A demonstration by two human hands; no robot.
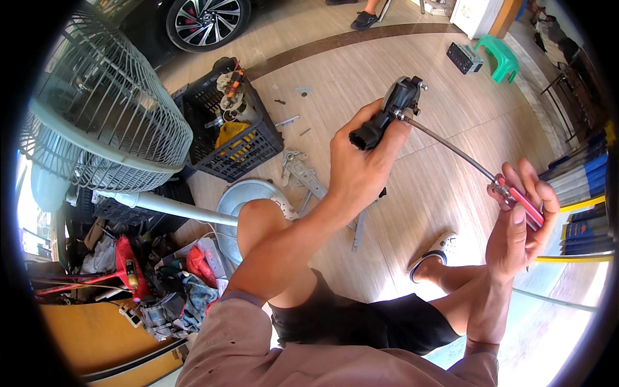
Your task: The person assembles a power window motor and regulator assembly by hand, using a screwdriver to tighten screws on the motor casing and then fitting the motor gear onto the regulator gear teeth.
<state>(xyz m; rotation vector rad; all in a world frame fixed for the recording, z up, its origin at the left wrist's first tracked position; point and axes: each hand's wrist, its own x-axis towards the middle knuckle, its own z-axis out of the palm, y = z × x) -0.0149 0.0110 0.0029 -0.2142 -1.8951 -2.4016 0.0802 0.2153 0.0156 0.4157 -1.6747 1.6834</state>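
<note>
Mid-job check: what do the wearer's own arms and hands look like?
The left hand and right hand are bare, with no gloves or watches visible. The left sleeve is dusty mauve-brown with a darker edge, ending near the elbow; the right sleeve is similarly coloured.

Right hand (508,244) partly hides the screwdriver handle (523,202); top edge crops the car (146,27).

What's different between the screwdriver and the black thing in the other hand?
The screwdriver is long and straight, but the black part is chunky and lumpy. The screwdriver is silvery with some red, while the black part is mostly black. The screwdriver is in the right hand; the black part is in the left hand. Both show some shiny metal, and both are held up.
</note>
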